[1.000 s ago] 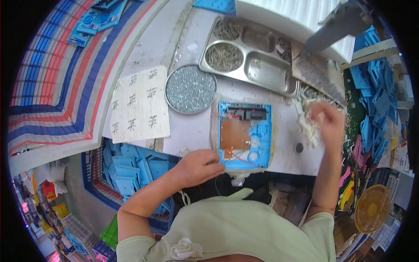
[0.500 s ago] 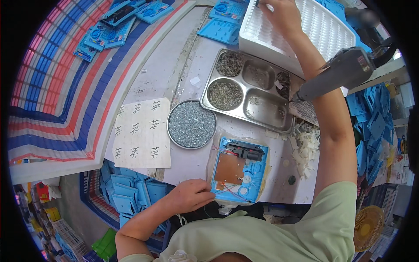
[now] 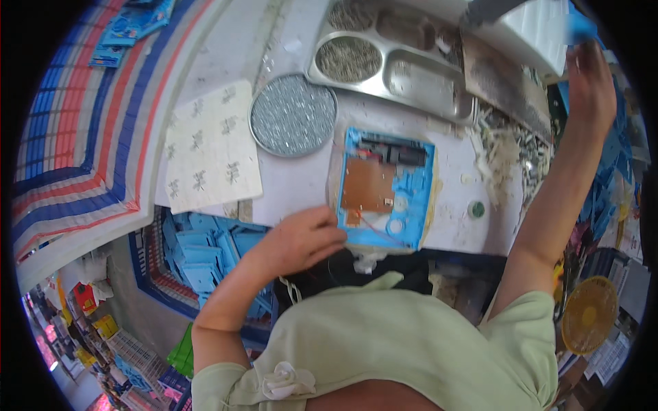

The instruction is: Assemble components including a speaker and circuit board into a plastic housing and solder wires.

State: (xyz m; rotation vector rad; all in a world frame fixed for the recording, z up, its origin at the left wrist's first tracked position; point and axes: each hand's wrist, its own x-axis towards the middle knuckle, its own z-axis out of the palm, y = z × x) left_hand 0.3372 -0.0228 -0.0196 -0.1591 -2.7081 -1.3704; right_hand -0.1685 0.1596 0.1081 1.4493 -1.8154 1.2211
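A blue plastic casing (image 3: pixel 414 205) lies open on the table before me. In it are a brown circuit board (image 3: pixel 367 186), a black part (image 3: pixel 404 154) and thin red wires. My left hand (image 3: pixel 306 236) is closed at the casing's lower left edge, fingers curled and fingertips against its corner. Far out to the upper right is my right hand (image 3: pixel 591 85), smeared by motion. A blurred blue piece (image 3: pixel 581 29) shows at its fingertips; whether it is held cannot be made out.
A round tin of small metal pieces (image 3: pixel 293 115) and a steel compartment tray (image 3: pixel 384 88) stand beyond the casing. Marked paper (image 3: pixel 214 147) lies left. White scraps (image 3: pixel 504 154) lie right, below a white foam tray (image 3: pixel 531 41). A grey tool (image 3: pixel 497 8) hangs at the top.
My right hand has moved from over the foam tray to the far right. The view has tipped down, so the table sits higher. My left hand stays at the casing.
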